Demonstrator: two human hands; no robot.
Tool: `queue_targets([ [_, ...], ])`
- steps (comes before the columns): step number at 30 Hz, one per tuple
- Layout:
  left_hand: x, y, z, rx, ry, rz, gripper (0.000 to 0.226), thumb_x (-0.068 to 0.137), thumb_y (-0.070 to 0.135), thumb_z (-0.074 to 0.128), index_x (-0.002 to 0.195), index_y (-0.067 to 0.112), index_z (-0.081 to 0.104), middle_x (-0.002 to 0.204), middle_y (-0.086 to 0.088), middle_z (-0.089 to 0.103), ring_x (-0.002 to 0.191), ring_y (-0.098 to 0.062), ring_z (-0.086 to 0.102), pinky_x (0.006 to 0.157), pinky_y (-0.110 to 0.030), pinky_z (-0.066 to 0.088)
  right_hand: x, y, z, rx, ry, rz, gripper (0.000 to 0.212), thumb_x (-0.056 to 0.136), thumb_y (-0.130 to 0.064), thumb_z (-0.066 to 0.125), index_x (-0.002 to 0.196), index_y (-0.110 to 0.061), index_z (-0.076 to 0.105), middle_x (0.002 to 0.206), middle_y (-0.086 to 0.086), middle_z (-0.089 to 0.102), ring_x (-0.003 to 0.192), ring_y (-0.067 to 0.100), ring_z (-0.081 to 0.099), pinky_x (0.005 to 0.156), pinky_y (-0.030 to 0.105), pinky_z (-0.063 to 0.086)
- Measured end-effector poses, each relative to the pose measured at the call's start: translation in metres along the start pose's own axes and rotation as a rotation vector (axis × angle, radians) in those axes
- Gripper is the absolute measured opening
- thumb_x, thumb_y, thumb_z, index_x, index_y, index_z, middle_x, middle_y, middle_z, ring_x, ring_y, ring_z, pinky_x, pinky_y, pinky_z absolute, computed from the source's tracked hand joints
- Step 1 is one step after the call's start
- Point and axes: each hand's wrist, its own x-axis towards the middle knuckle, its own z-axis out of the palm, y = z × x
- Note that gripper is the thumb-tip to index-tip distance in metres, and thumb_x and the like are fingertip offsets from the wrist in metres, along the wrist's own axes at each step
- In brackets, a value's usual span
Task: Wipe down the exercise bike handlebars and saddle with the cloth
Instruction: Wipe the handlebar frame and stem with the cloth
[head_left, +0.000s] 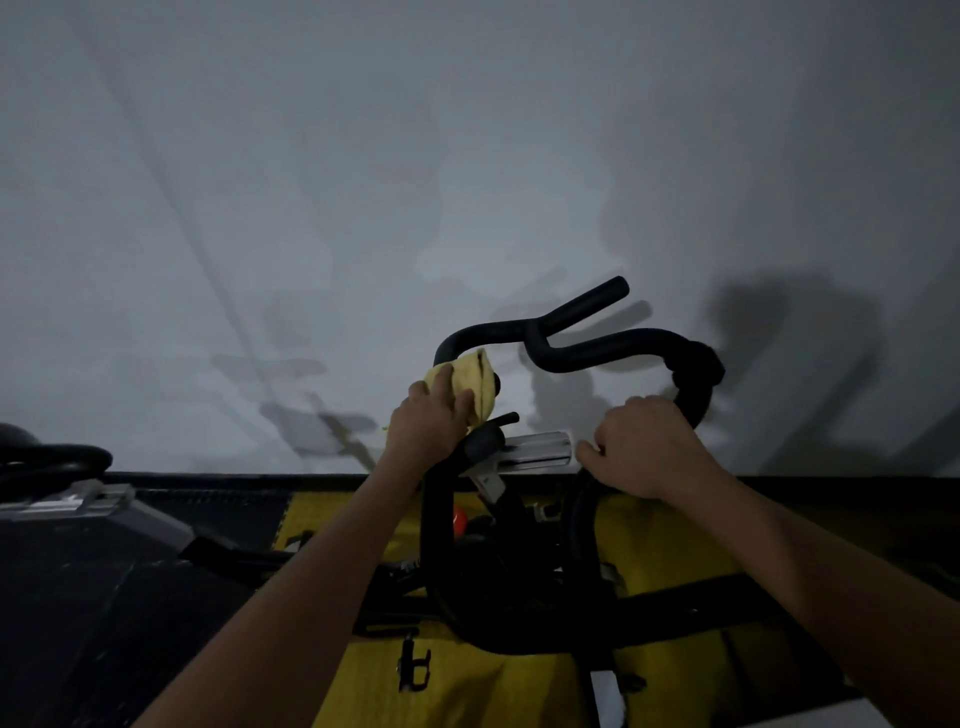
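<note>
on curved black handlebars (597, 353): left hand (428, 431) grips crumpled yellow cloth (470, 384).

Yellow cloth (475, 387), black handlebars (597, 348), yellow & black bike frame (675, 545), red knob (461, 521), pale grey wall (363, 182), black floor mats (104, 597)

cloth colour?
Yellow. The cloth is gripped by the left hand against the black handlebars; the head view shows it.

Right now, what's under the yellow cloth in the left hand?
The yellow cloth is pressed by the left hand against the left side of the black handlebars. The bar shows above and below it; the stretch under the cloth is covered. The right hand grips the right side.
</note>
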Motion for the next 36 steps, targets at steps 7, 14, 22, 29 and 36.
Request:
queue_targets([
  [7, -0.007, 0.001, 0.002, 0.004, 0.017, -0.011, 0.056, 0.103, 0.047, 0.034, 0.154, 0.025, 0.025, 0.14, -0.022, 0.045, 0.115, -0.043, 0.054, 0.095, -0.045, 0.044, 0.005, -0.01, -0.004, -0.026, -0.113, 0.035, 0.055, 0.101, -0.051, 0.027, 0.066, -0.014, 0.048, 0.066, 0.0, 0.046, 0.07, 0.02, 0.053, 0.06, 0.028, 0.037],
  [14, -0.029, -0.001, 0.004, -0.015, 0.099, 0.042, 0.054, 0.102, 0.042, 0.032, 0.152, 0.022, 0.035, 0.14, -0.023, 0.047, 0.121, -0.041, 0.051, 0.099, -0.045, 0.042, 0.019, -0.013, -0.006, -0.082, -0.294, 0.05, 0.053, 0.094, -0.053, 0.033, 0.102, -0.016, 0.07, 0.095, 0.004, 0.065, 0.092, 0.022, 0.065, 0.074, 0.032, 0.048],
  [22, -0.034, 0.001, 0.0, 0.009, 0.047, 0.022, 0.055, 0.101, 0.041, 0.032, 0.152, 0.02, 0.035, 0.138, -0.024, 0.047, 0.122, -0.041, 0.048, 0.101, -0.045, 0.04, 0.021, -0.014, -0.002, -0.092, -0.351, 0.008, 0.051, 0.096, -0.051, 0.031, 0.104, -0.015, 0.067, 0.105, 0.005, 0.066, 0.098, 0.024, 0.065, 0.086, 0.035, 0.051],
  [29, 0.0, 0.006, -0.006, 0.126, -0.108, -0.012, 0.06, 0.105, 0.038, 0.03, 0.159, 0.021, 0.009, 0.145, -0.024, 0.039, 0.124, -0.042, 0.048, 0.103, -0.049, 0.04, 0.024, -0.01, 0.0, -0.044, -0.255, -0.004, 0.044, 0.094, -0.051, 0.036, 0.094, -0.017, 0.065, 0.08, 0.0, 0.054, 0.091, 0.022, 0.064, 0.076, 0.032, 0.05],
  [36, 0.027, -0.003, -0.003, 0.005, -0.098, -0.002, 0.057, 0.107, 0.04, 0.028, 0.157, 0.016, 0.021, 0.141, -0.028, 0.046, 0.121, -0.045, 0.051, 0.1, -0.047, 0.042, 0.026, -0.013, -0.003, -0.061, -0.288, 0.03, 0.039, 0.093, -0.049, 0.036, 0.088, -0.018, 0.058, 0.076, 0.0, 0.051, 0.084, 0.022, 0.061, 0.068, 0.031, 0.045],
])
